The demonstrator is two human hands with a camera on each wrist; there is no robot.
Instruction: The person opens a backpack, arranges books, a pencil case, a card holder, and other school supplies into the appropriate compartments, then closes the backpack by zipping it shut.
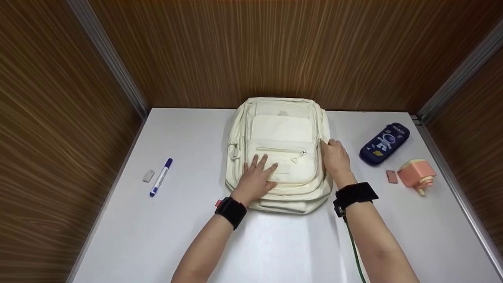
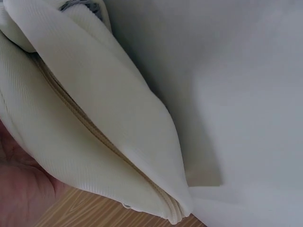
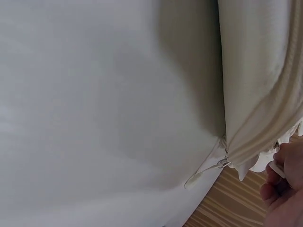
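A cream backpack (image 1: 283, 129) lies on its back on the white table, its front pocket with a zipper facing up. My left hand (image 1: 255, 180) rests on the lower left of its front, fingers spread. In the left wrist view, part of that hand (image 2: 23, 184) shows beside the bag's zipped side (image 2: 109, 85). At the bag's right edge, my right hand (image 1: 336, 160) has its fingers curled at the side zipper. The right wrist view shows the right hand (image 3: 286, 184) pinching a small whitish zipper pull (image 3: 277, 169).
To the left lie a blue-and-white marker (image 1: 161, 177) and a grey-white eraser (image 1: 148, 175). On the right are a navy pencil case (image 1: 384, 144) with an astronaut print, a small pink eraser (image 1: 391, 176) and a pink pencil sharpener (image 1: 417, 173). Wood-grain panels (image 1: 251, 51) enclose the table.
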